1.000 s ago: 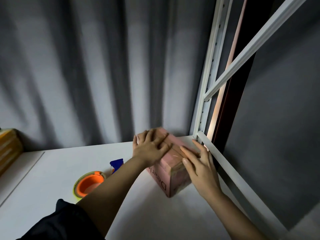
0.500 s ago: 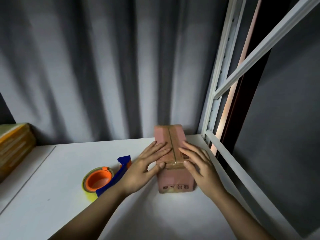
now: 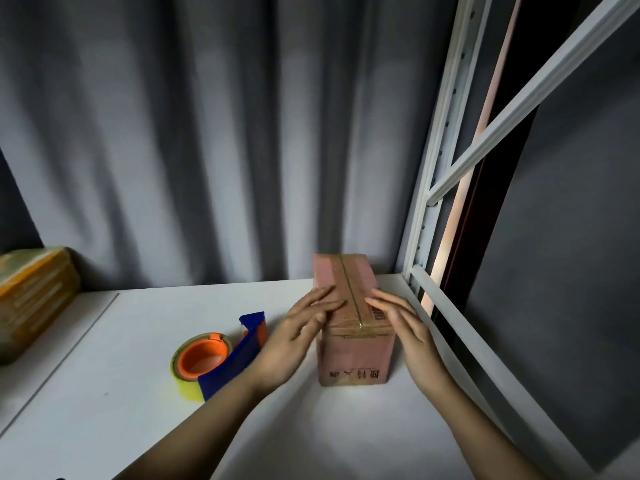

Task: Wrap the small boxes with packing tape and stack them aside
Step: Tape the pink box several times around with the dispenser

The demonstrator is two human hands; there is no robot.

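A small pinkish cardboard box [image 3: 353, 351] stands on the white table [image 3: 104, 341], its taped seam running away from me. My left hand [image 3: 298, 337] lies flat against the box's left top edge, fingers spread. On the right top edge rests my right hand [image 3: 405, 323], also flat with fingers apart. Neither hand grips the box. A tape dispenser [image 3: 218, 358] with an orange core, yellowish roll and blue handle lies on the table just left of my left wrist.
A stack of taped brown boxes [image 3: 31, 299] sits at the far left. Grey curtains [image 3: 207, 133] hang behind the table. A white metal rack frame [image 3: 436, 202] rises at the right, its lower rail running along the table's right edge.
The box was turned from a diagonal pose to point straight away from me. Both hands slid from on top of it towards its sides, and the view shifted slightly right.
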